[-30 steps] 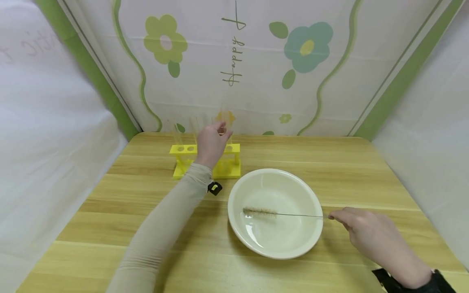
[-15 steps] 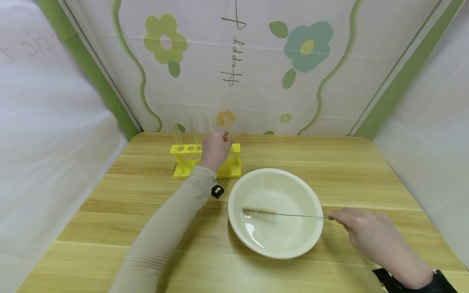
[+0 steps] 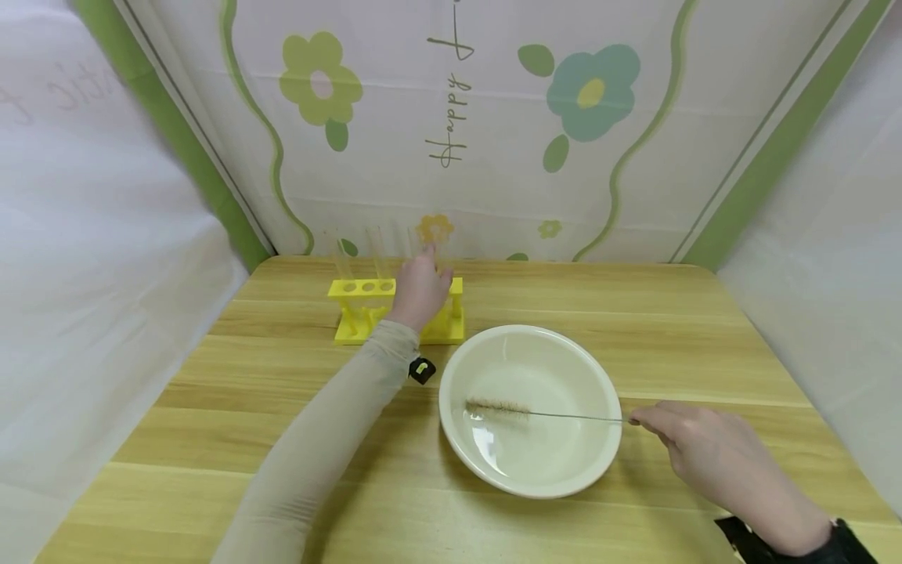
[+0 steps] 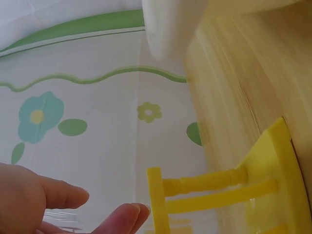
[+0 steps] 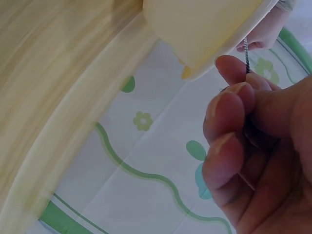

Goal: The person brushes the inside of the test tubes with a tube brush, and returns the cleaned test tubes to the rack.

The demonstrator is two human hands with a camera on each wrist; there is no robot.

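At the back left, my left hand (image 3: pixel 421 291) is over the yellow test tube rack (image 3: pixel 341 338), index finger reaching forward. Its thumb and fingertips stand apart beside the rack's top bar in the left wrist view. Several clear test tubes (image 3: pixel 378 254) stand upright in the rack; the hand hides some of the holes. My right hand (image 3: pixel 719 454) pinches the wire end of a test tube brush (image 3: pixel 499 406) between thumb and index finger. The brush's bristly head is over the inside of a cream basin (image 3: pixel 528 489), its wire crossing the right rim.
Everything stands on a wooden table (image 3: pixel 690 329). A printed cloth wall (image 3: pixel 493 188) rises just behind the rack, and white cloth closes off both sides. The basin sits close to the right front of the rack.
My left hand, with a blurred clear tube above it a second ago, came down to the rack; its fingers have since straightened and let go. My right hand and the brush barely move.
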